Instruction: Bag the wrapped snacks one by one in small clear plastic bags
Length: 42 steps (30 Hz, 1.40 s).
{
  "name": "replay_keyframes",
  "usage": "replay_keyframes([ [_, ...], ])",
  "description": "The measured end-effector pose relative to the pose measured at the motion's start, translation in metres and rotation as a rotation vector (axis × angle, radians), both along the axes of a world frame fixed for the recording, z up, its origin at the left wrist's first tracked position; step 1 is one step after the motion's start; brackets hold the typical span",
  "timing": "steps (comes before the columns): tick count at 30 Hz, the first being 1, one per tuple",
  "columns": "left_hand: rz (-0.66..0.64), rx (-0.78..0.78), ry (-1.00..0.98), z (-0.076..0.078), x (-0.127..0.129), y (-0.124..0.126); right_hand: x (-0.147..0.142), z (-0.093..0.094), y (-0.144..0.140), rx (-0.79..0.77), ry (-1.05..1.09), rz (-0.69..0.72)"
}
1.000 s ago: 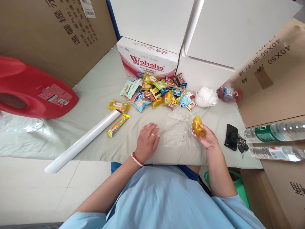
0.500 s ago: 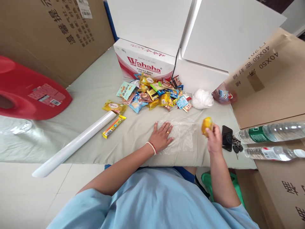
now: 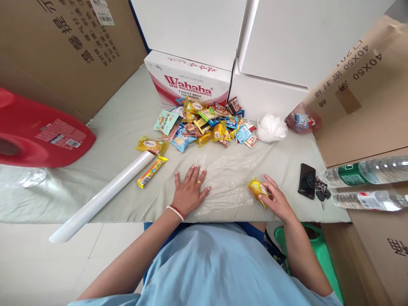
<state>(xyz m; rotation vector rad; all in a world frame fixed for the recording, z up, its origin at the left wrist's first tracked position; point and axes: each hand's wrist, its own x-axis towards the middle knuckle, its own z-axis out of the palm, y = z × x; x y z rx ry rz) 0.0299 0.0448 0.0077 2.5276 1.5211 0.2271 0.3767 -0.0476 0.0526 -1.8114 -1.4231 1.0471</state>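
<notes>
My left hand (image 3: 188, 192) lies flat with fingers spread on the left edge of a clear plastic sheet (image 3: 227, 180) spread on the grey-green cloth. My right hand (image 3: 276, 199) grips a small yellow snack packet (image 3: 256, 189) at the sheet's right edge, low against the cloth. A pile of several coloured snack packets (image 3: 207, 123) sits behind the sheet. A yellow packet (image 3: 150, 145) and a long yellow stick packet (image 3: 151, 171) lie to the left of the pile.
A white film roll (image 3: 103, 196) lies diagonally at the left. A red jug (image 3: 38, 136) sits far left. A Wahaha carton (image 3: 188, 83) and white boxes stand behind. A phone (image 3: 307, 180), keys and two water bottles (image 3: 366, 172) lie at the right, near a cardboard box.
My right hand brought the yellow packet down from the air at the right onto the sheet's right edge. My left hand slid left along the sheet and spread flat.
</notes>
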Motion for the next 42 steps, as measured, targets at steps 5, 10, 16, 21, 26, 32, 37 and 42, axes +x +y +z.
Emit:
replay_keyframes([
  [5,-0.047,0.0,0.018,0.001,-0.003,-0.001,-0.028,0.006,0.015,-0.129,0.405,0.005],
  [10,-0.065,-0.008,0.021,0.0,-0.01,-0.005,0.006,0.011,0.012,-0.22,0.298,-0.102],
  [16,-0.089,-0.044,0.032,0.002,-0.013,-0.005,0.007,0.036,0.02,0.268,-0.088,-0.202],
  [21,-0.111,-0.067,0.043,0.005,-0.016,-0.008,-0.084,0.034,0.045,0.342,-0.294,0.429],
  [26,-0.113,-0.051,0.018,0.001,-0.021,-0.015,-0.099,0.003,0.067,0.274,-0.391,0.439],
  [32,-0.104,0.015,0.01,-0.001,-0.024,-0.021,-0.074,-0.016,0.117,0.168,-0.473,0.176],
  [37,-0.217,-0.009,0.001,-0.002,-0.029,-0.022,-0.061,-0.027,0.164,0.166,-0.472,0.151],
  [42,-0.208,-0.033,0.006,-0.004,-0.031,-0.018,-0.03,-0.023,0.211,0.241,-0.659,-0.07],
])
